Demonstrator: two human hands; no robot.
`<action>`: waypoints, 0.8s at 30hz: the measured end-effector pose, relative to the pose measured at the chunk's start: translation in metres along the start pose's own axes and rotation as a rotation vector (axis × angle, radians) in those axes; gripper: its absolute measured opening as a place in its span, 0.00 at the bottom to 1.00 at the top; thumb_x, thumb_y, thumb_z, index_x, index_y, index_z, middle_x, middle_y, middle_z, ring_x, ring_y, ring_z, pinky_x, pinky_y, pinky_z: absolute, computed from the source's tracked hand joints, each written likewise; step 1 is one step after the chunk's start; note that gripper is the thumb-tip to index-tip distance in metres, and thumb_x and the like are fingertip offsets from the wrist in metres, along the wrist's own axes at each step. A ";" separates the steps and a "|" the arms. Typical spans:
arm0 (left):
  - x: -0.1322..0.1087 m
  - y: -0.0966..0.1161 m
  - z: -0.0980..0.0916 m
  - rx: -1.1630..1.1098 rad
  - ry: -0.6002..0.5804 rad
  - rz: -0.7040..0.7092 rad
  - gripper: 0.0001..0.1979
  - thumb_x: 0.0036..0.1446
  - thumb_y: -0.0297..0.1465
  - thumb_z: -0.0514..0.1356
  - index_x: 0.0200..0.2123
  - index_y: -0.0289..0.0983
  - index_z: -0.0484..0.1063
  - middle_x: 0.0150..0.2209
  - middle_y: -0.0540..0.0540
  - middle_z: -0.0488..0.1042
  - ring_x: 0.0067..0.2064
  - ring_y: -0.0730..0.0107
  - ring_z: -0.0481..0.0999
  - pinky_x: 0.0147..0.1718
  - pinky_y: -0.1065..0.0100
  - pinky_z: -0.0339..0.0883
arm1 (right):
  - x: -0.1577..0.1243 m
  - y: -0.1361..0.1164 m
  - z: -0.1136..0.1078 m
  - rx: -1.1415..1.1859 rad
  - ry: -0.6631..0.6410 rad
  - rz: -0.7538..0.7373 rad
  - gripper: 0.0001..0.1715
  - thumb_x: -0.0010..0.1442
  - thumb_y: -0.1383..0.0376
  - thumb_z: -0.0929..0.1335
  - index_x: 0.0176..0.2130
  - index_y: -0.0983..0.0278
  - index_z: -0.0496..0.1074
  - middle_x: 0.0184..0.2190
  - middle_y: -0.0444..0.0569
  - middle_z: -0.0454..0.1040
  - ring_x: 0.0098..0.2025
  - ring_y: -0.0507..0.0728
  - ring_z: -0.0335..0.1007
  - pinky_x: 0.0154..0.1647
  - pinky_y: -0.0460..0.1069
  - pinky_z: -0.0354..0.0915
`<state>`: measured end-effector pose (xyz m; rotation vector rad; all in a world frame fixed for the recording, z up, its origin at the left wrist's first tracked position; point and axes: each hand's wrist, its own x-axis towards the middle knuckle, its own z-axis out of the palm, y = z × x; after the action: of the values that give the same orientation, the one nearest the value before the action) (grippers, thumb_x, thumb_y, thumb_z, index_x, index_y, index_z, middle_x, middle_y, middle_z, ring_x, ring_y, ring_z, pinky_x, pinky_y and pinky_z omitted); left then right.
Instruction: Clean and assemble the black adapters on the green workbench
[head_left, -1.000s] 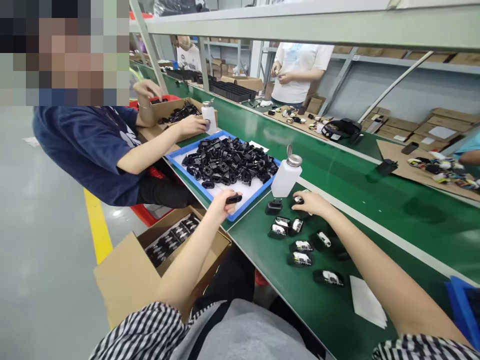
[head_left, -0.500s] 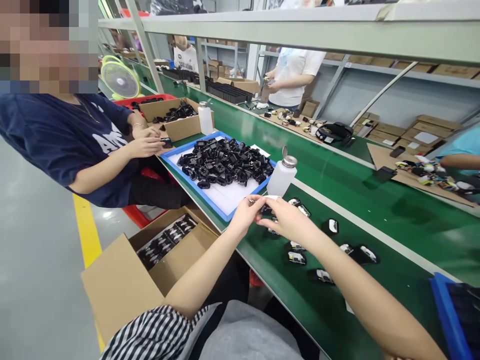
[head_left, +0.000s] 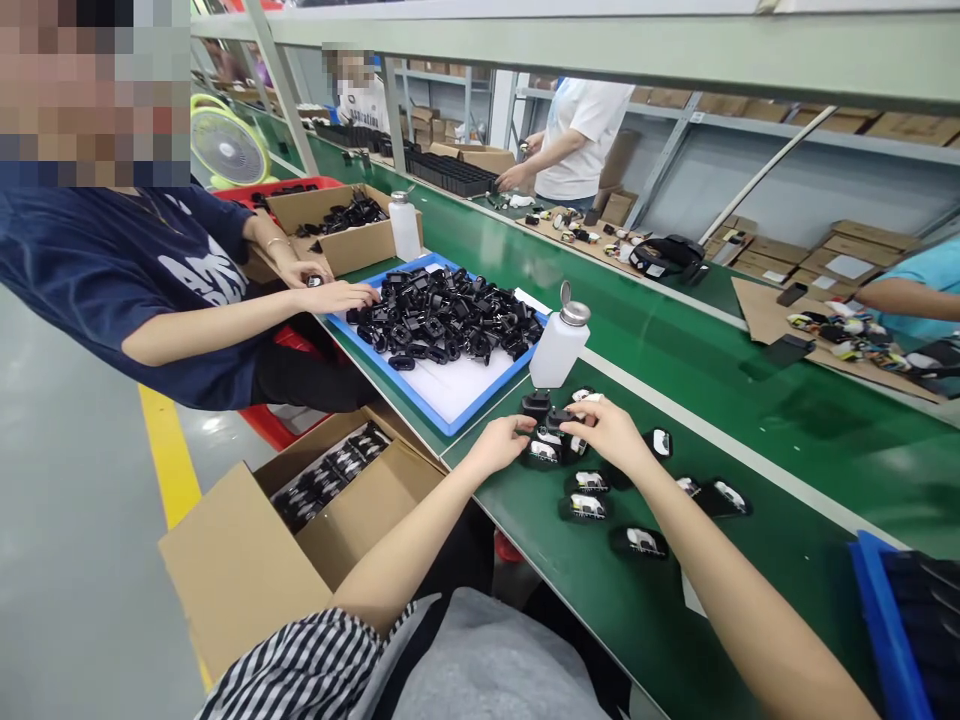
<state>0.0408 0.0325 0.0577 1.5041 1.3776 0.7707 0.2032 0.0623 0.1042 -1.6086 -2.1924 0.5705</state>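
Note:
My right hand [head_left: 606,432] pinches a small black plastic part [head_left: 559,420] just above the green work surface. To its left, my left hand [head_left: 501,446] has its fingers stretched out and slightly apart, its tips beside another black part [head_left: 536,403] with metal prongs; whether they touch it is unclear. Below the hands sits a black housing with white insides [head_left: 544,452]. More such housings [head_left: 585,507] lie scattered to the right and nearer to me. A white dispenser bottle [head_left: 559,350] with its metal lid up stands just behind my hands.
A blue-rimmed tray [head_left: 450,425] heaped with black parts [head_left: 442,315] lies to the left. A co-worker's hand [head_left: 345,297] reaches over it. An open carton [head_left: 240,560] stands below the table edge. Another blue tray [head_left: 889,620] is at right; a shelf beam [head_left: 570,55] crosses overhead.
My hands were together over a part; now they have moved apart and lower, the right one holding a black part. The co-worker's hand has moved to the tray.

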 end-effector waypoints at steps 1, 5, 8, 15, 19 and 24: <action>0.003 -0.002 0.003 -0.036 -0.017 -0.023 0.18 0.42 0.20 0.52 0.40 0.32 0.65 0.39 0.44 0.69 0.29 0.73 0.69 0.33 0.70 0.63 | -0.002 0.002 0.002 -0.002 -0.018 -0.018 0.09 0.44 0.64 0.66 0.30 0.63 0.69 0.25 0.45 0.66 0.26 0.53 0.63 0.28 0.48 0.60; 0.007 -0.004 0.008 -0.112 -0.075 -0.061 0.21 0.40 0.22 0.55 0.42 0.32 0.63 0.40 0.43 0.69 0.26 0.75 0.69 0.30 0.71 0.63 | -0.008 0.004 0.006 -0.039 -0.084 -0.152 0.05 0.46 0.66 0.64 0.29 0.62 0.68 0.29 0.45 0.69 0.31 0.54 0.65 0.32 0.48 0.60; 0.006 -0.003 0.009 -0.057 -0.072 -0.044 0.23 0.39 0.24 0.57 0.43 0.33 0.62 0.34 0.45 0.71 0.25 0.74 0.69 0.29 0.72 0.62 | -0.009 0.004 0.007 -0.089 -0.112 -0.191 0.05 0.47 0.66 0.64 0.29 0.62 0.67 0.31 0.46 0.70 0.34 0.56 0.64 0.36 0.50 0.59; 0.006 0.000 0.013 0.309 0.044 0.180 0.23 0.38 0.35 0.59 0.42 0.36 0.63 0.29 0.48 0.68 0.28 0.70 0.67 0.28 0.71 0.60 | -0.012 0.000 -0.002 0.053 -0.060 0.001 0.04 0.48 0.63 0.62 0.28 0.61 0.63 0.25 0.43 0.70 0.27 0.53 0.65 0.28 0.46 0.60; 0.010 -0.002 0.011 0.232 -0.117 0.205 0.32 0.37 0.36 0.60 0.48 0.34 0.55 0.21 0.53 0.65 0.24 0.73 0.66 0.24 0.73 0.58 | -0.014 -0.003 0.001 0.015 -0.112 0.080 0.06 0.49 0.62 0.60 0.29 0.62 0.61 0.21 0.43 0.68 0.25 0.54 0.65 0.25 0.46 0.58; 0.014 0.001 0.004 0.201 -0.229 0.191 0.21 0.37 0.35 0.60 0.37 0.34 0.62 0.19 0.54 0.64 0.22 0.75 0.65 0.22 0.74 0.57 | -0.008 -0.009 0.007 -0.046 -0.164 0.044 0.06 0.51 0.63 0.59 0.31 0.63 0.60 0.21 0.44 0.68 0.25 0.54 0.65 0.25 0.46 0.57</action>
<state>0.0476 0.0450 0.0554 1.8408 1.1786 0.5656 0.1950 0.0512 0.1024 -1.6919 -2.3066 0.6921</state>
